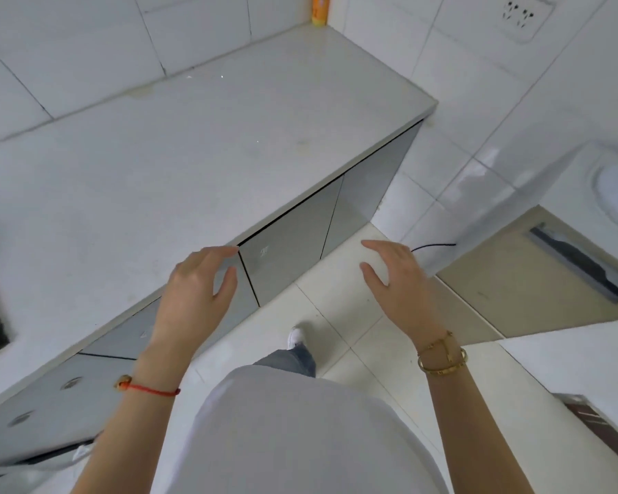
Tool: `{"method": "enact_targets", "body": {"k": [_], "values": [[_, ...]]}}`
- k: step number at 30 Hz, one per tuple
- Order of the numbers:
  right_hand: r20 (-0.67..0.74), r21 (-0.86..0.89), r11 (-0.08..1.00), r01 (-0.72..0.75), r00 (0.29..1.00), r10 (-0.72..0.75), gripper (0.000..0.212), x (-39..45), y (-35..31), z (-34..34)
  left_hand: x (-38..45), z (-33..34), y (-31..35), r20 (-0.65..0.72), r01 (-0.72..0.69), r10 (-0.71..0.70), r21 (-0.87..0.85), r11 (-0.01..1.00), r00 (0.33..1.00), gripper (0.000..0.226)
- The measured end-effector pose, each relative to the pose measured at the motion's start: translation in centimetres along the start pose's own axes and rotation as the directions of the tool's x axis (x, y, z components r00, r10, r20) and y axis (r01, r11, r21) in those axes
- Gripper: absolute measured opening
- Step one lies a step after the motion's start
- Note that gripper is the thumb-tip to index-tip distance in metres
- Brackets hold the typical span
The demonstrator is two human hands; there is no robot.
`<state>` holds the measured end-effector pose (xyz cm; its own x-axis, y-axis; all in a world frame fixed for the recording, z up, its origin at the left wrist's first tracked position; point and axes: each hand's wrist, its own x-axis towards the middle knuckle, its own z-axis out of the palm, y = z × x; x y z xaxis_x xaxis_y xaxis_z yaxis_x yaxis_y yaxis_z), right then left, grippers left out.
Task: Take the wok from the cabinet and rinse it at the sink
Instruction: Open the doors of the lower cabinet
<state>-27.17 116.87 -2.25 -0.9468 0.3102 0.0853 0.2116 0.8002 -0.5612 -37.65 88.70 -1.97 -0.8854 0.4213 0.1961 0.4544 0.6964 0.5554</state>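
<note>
- The wok is out of sight, presumably behind the closed grey cabinet doors [286, 251]; its look cannot be told.
- Likely heavy, rigid metal: best gripped by its handle.
- Left hand [197, 279] open, empty, fingertips at the door's top edge under the countertop [193, 144].
- Right hand [396, 276] open, empty, in mid-air.

Two bare forearms reach forward and down from the body. The left hand [197, 279] is open, palm down, fingers loosely curled and slightly spread, thumb apart from them. The right hand [396, 276] is also open and empty, fingers relaxed and pointing forward-left, thumb extended beneath them.
</note>
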Motion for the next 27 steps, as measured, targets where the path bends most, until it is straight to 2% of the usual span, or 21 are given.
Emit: {"method": "enact_targets", "body": {"k": [7, 15, 19, 27], "values": [[0.056, 0.054, 0.995, 0.084, 0.995, -0.087, 0.037, 11.0, 1.0, -0.8, 7.3, 1.5, 0.5, -0.048, 0.072, -0.070, 0.045, 0.996, 0.996, 0.028], [0.184, 0.095, 0.968, 0.231, 0.952, -0.245, 0.037, 18.5, 2.5, -0.4, 9.3, 1.9, 2.2, -0.162, 0.249, -0.234, 0.082, 0.965, 0.959, 0.027], [0.287, 0.136, 0.927, 0.350, 0.881, -0.375, 0.035, 21.2, 3.1, -0.4, 8.4, 3.0, 4.2, -0.262, 0.367, -0.338, 0.066, 0.928, 0.904, 0.028], [0.379, 0.178, 0.839, 0.514, 0.751, -0.541, 0.034, 22.7, 4.9, -1.6, 3.9, 7.2, 10.1, -0.383, 0.606, -0.574, -0.044, 0.794, 0.724, 0.027]]}}
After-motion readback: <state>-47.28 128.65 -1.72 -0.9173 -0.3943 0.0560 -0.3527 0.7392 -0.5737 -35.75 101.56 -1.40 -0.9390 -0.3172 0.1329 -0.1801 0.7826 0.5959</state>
